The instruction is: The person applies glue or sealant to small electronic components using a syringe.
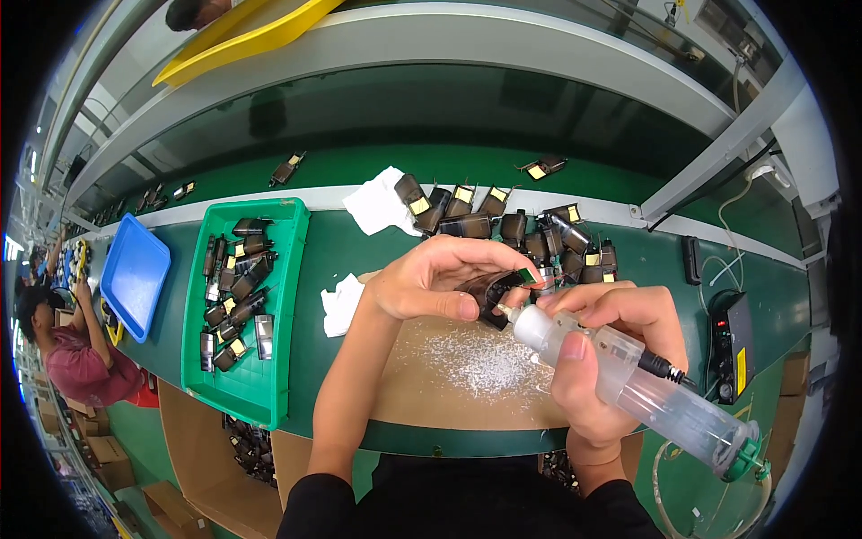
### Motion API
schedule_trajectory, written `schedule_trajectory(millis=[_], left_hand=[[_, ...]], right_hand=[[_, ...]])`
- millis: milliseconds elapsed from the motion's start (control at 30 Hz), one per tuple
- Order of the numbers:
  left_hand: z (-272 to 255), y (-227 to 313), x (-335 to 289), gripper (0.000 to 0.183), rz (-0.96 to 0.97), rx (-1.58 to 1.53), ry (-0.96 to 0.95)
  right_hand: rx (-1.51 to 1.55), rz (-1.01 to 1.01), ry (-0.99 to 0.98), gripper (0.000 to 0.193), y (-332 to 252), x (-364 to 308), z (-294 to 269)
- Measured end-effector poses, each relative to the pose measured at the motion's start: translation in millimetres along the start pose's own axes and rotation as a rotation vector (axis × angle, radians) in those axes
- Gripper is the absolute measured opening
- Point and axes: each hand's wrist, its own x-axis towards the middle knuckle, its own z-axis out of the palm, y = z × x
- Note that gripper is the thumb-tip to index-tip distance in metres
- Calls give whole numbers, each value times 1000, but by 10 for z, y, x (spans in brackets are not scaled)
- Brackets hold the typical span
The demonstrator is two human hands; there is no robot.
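On my feed: plain black top (449, 499) on the near side of the brown sheet (409, 400). Black left sleeve (319, 510) near-left of it, black right sleeve (620, 512) near-right. Forearms (346, 395), left hand (426, 280), right hand (582, 386) bare.

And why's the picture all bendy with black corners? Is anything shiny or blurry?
Head view: the fisheye lens curves the grey beam and darkens the corners; head view: pale highlights show on the clear tube; head view: both hands look fairly sharp, while the far-left background is tiny and unclear.
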Motion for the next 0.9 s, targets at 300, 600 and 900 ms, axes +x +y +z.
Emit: schedule_trajectory(millis=[300,600,900], left_hand=[[1,9,7,58,-6,-7,-6],[4,5,13,58,20,-12,-5],[51,166,-60,52,9,150,52]], right_hand=[[-6,-8,4,23,-7,-1,3],[6,-8,29,26,-2,-11,5],[216,-212,-28,28,79,-30,-80]])
